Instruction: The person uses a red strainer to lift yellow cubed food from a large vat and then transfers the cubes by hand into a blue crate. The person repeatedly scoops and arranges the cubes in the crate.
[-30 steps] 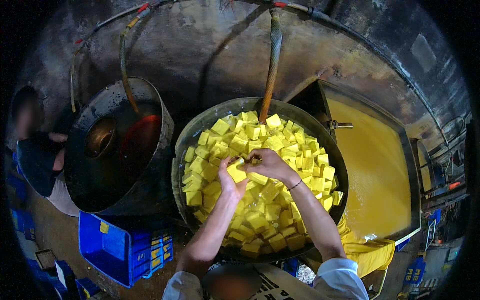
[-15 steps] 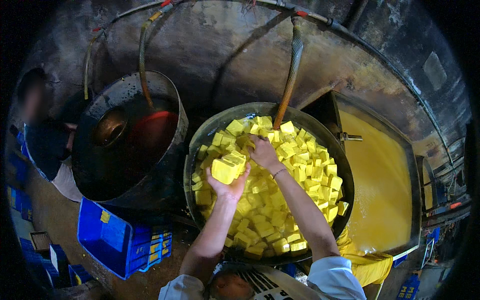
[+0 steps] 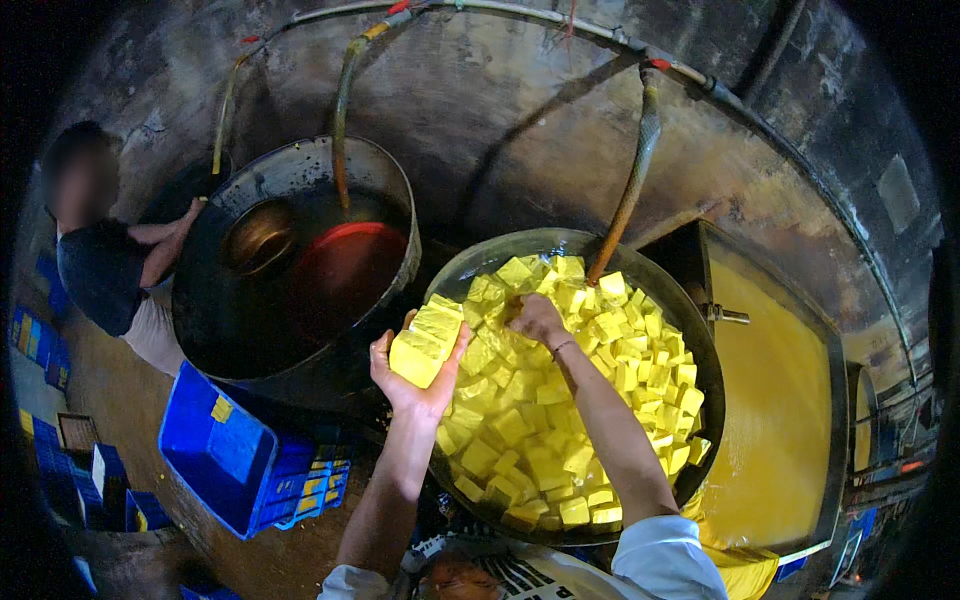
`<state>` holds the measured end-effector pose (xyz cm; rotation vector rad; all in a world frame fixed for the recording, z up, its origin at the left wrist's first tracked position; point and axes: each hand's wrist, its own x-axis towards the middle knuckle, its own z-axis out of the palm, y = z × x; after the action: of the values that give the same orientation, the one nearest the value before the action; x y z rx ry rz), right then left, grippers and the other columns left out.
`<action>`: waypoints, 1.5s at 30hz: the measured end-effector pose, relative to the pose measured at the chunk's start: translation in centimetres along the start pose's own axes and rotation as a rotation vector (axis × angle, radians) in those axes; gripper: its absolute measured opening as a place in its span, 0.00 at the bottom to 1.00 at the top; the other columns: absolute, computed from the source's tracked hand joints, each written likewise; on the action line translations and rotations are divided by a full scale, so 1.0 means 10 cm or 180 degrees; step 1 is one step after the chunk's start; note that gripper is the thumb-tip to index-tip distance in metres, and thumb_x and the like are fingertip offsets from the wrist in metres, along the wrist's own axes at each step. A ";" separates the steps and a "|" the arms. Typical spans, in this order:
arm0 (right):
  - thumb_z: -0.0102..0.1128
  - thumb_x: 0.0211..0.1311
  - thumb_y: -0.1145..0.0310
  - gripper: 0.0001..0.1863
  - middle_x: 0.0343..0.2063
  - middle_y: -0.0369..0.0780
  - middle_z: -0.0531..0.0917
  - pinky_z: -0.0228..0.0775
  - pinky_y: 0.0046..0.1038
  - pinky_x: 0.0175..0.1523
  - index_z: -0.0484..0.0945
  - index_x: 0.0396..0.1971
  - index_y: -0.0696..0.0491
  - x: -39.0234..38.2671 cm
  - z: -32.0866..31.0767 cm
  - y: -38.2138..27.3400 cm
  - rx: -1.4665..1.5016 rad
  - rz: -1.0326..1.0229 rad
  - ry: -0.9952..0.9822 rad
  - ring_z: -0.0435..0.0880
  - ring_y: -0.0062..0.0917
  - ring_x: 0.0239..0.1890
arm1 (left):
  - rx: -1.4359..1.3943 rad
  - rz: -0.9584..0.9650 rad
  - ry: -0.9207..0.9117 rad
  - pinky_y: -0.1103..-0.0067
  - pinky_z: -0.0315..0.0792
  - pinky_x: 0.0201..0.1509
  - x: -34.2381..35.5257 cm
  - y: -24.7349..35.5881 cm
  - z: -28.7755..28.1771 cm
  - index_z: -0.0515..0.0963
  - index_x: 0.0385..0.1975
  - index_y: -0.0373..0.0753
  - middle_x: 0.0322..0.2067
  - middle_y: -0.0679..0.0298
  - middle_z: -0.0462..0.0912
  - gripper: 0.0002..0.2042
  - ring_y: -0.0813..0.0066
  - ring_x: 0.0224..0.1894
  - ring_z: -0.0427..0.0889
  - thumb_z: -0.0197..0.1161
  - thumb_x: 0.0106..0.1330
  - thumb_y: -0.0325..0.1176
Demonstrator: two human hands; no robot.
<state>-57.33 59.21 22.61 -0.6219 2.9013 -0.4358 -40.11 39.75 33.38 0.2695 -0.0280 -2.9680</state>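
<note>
A wide round metal tub [image 3: 712,400] is heaped with wet yellow tofu blocks [image 3: 520,425], some under liquid and many piled up at the right. Above the tub's left rim, my left hand [image 3: 410,385] is closed around a short row of tofu blocks [image 3: 428,340], pressed side by side across the palm and fingers. Toward the far left part of the tub, my right hand [image 3: 540,318] reaches down among the blocks with its fingers curled in. Whatever lies in those fingertips is hidden.
An orange-brown hose [image 3: 625,215] hangs into the tub. At left stands a large drum [image 3: 400,270] with a copper bowl [image 3: 260,237] and a red round thing inside. A person [image 3: 100,260] reaches to its rim. Blue crates [image 3: 218,450] sit below; a yellow-liquid vat [image 3: 770,400] is right.
My left hand has moved left with its tofu blocks, from over the heap to the tub's rim. My right hand has shifted slightly nearer. The view has turned left, and the person reaches to the drum.
</note>
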 end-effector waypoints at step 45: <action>0.62 0.52 0.59 0.23 0.43 0.36 0.77 0.73 0.31 0.47 0.70 0.48 0.51 0.11 4.28 -6.61 0.2061 0.0651 -0.5267 0.77 0.25 0.44 | -0.0573 0.0250 0.2669 0.55 0.71 0.44 -1.34 5.39 -4.18 0.70 0.43 0.45 0.39 0.59 0.76 0.34 0.62 0.42 0.77 0.47 0.53 0.71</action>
<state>-24.83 -9.59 2.35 -0.2731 1.1324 -0.4435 -11.01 -11.43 -3.58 1.3944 0.3131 -2.5184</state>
